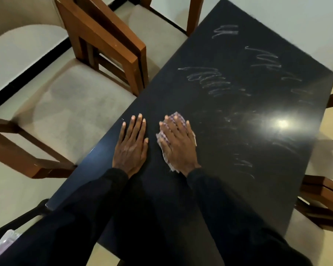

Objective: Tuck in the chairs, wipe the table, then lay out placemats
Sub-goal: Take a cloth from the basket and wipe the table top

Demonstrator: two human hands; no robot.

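Observation:
A glossy black table [238, 116] fills the middle of the view, with pale smear marks across its far half. My right hand [178, 143] lies flat with straight fingers on a checked cloth [178, 115] and presses it against the tabletop. Beside it, my left hand [132, 144] rests flat on the bare table with fingers spread. Both arms are in black sleeves. A wooden chair with a beige seat [69, 112] stands at the table's left side, its seat partly under the edge.
A second wooden chair [158, 37] stands at the far left corner. More chair frames [323, 196] show along the right edge. A bright light reflection [282, 123] glares on the tabletop. Something pale and plastic-looking [5, 241] lies at the bottom left.

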